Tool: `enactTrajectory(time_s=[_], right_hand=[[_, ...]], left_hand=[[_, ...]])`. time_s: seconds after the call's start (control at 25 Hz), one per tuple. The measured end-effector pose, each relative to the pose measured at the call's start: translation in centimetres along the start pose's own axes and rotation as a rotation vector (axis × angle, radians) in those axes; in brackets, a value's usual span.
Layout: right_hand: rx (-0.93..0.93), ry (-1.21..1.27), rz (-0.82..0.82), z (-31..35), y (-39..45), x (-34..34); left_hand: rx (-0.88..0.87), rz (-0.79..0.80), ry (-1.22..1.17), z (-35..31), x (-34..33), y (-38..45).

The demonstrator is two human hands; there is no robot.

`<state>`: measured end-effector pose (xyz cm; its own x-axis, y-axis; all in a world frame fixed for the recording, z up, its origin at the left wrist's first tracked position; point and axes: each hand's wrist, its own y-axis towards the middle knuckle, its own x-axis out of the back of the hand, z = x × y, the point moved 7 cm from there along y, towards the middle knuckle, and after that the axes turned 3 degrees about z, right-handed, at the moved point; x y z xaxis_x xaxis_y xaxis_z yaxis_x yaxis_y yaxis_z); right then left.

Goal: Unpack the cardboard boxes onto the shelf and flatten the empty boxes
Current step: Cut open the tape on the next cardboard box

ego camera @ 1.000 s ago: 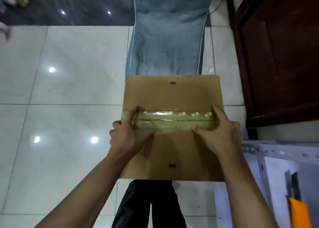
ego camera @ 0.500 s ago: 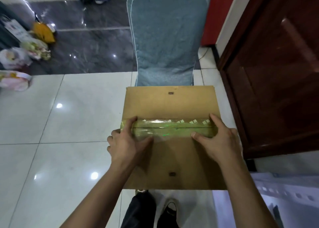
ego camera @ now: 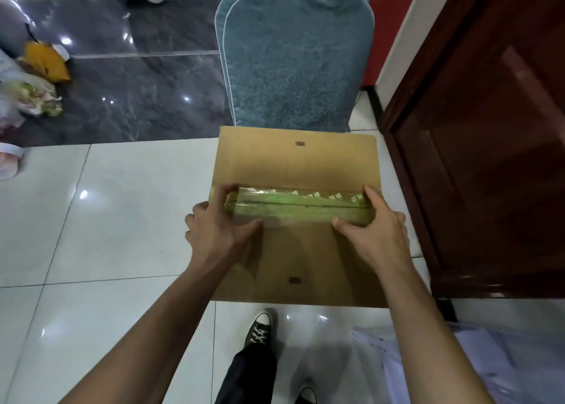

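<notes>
A brown cardboard box (ego camera: 299, 165) is held in front of me above the tiled floor, its broad face turned up. A strip of shiny greenish tape (ego camera: 299, 209) runs across the seam in its middle. My left hand (ego camera: 217, 232) grips the box at the tape's left end, thumb and forefinger on top, the other fingers curled round the left edge. My right hand (ego camera: 379, 235) holds the right end the same way, thumb pressing on the tape. What is inside the box is hidden.
A blue-grey padded chair back (ego camera: 293, 58) stands just beyond the box. A dark wooden door (ego camera: 489, 159) fills the right. Bags (ego camera: 36, 94) lie on the floor at far left. White sheets (ego camera: 489, 357) sit at lower right, my shoe (ego camera: 260, 330) below the box.
The view has tilted up, showing more of the chair and the dark floor. My foot has stepped forward under the box. Both hands keep the same hold on the box.
</notes>
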<state>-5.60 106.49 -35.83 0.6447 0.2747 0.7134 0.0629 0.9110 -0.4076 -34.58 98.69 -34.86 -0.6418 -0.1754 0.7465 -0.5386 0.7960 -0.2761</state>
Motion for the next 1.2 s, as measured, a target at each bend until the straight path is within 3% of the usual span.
enactTrajectory(time_s=[0.52,1.0,1.2], right_hand=[[0.007,0.014,-0.012,5.9,10.0,-3.0],[0.021,0.002,-0.023,6.2,11.2,-4.0],[0.032,0.056,-0.084,5.7,10.3,-3.5]], left_hand=[[-0.03,0.021,-0.024,0.0,-0.6,12.3],[-0.02,0.061,0.155,-1.1,-1.4,12.8],[-0.233,-0.045,0.147,-3.3,-1.3,11.7]])
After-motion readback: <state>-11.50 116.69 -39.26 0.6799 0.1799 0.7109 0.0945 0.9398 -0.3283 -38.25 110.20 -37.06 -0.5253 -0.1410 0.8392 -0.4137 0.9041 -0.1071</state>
